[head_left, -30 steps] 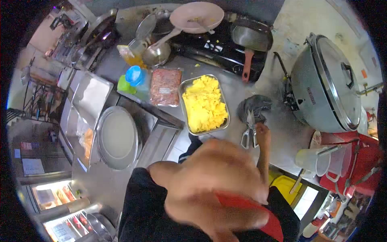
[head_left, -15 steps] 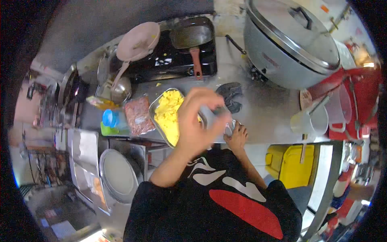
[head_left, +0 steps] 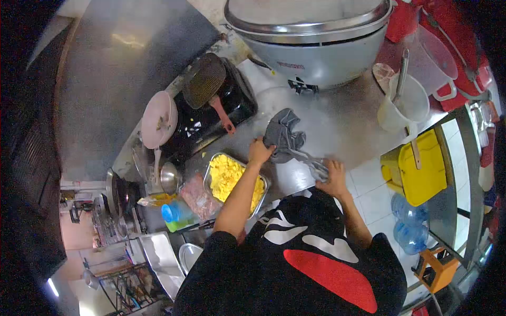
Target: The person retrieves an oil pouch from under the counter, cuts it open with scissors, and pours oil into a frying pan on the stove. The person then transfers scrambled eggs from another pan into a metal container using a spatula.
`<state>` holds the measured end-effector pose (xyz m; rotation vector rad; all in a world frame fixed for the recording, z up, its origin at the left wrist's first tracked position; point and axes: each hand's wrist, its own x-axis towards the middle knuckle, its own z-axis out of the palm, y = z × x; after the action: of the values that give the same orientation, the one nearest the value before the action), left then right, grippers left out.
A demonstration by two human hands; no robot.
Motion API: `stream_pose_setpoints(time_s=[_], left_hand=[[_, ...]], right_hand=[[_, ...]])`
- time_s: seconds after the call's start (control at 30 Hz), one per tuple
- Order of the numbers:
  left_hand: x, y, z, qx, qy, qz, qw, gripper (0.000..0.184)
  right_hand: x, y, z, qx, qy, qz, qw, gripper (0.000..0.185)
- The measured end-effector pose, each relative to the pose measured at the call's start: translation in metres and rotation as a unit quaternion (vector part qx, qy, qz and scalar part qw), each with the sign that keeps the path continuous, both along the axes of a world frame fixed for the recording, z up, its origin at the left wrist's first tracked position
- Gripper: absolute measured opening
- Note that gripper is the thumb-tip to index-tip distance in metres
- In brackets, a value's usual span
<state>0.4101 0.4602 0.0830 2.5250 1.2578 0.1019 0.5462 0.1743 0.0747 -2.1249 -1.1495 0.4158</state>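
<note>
A crumpled dark-grey cloth lies on the steel counter, its narrower twisted end trailing toward the front edge. My left hand grips its left side, with thumb and fingers closed on the fabric. At the trailing end, my right hand has its fingers curled around a lighter grey, slightly blurred part. Beside my left forearm stands a metal tray filled with yellow scrambled egg. A bag of pinkish minced meat lies left of the tray.
Behind is a large rice cooker. A black stove bears a grill pan and a pink pan. A blue-lidded container sits at left. On the right are a white jug and a yellow bin.
My left hand has come down from a blurred, raised position to the cloth. My right hand has shifted slightly right. The view has turned, bringing the floor bottles and orange stool into sight.
</note>
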Motion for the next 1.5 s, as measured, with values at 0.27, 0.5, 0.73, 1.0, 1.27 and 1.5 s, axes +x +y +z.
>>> stream_pose_setpoints(time_s=[0.27, 0.5, 0.73, 1.0, 1.27, 1.5], left_hand=[[0.007, -0.007, 0.005, -0.021, 0.082, 0.063, 0.994, 0.036], [0.016, 0.027, 0.018, 0.031, -0.199, 0.074, 0.977, 0.031], [0.021, 0.008, 0.084, -0.121, -0.156, 0.113, 0.974, 0.03], [-0.013, -0.002, 0.041, -0.025, -0.229, 0.127, 0.965, 0.037], [-0.166, -0.046, 0.113, -0.051, -0.427, 0.283, 0.857, 0.02], [-0.284, -0.092, 0.011, -0.111, -0.467, 0.469, 0.741, 0.027]], right_hand=[[0.04, -0.031, 0.039, -0.053, 0.04, -0.014, 0.998, 0.066], [0.049, -0.014, 0.042, -0.061, 0.277, 0.112, 0.952, 0.071], [0.046, -0.032, 0.043, 0.008, 0.381, 0.125, 0.916, 0.074], [0.064, -0.022, 0.084, -0.074, 0.34, 0.076, 0.934, 0.072], [0.029, 0.034, 0.031, -0.132, -0.159, 0.057, 0.977, 0.066], [-0.08, 0.136, 0.063, -0.033, 0.058, 0.116, 0.991, 0.029]])
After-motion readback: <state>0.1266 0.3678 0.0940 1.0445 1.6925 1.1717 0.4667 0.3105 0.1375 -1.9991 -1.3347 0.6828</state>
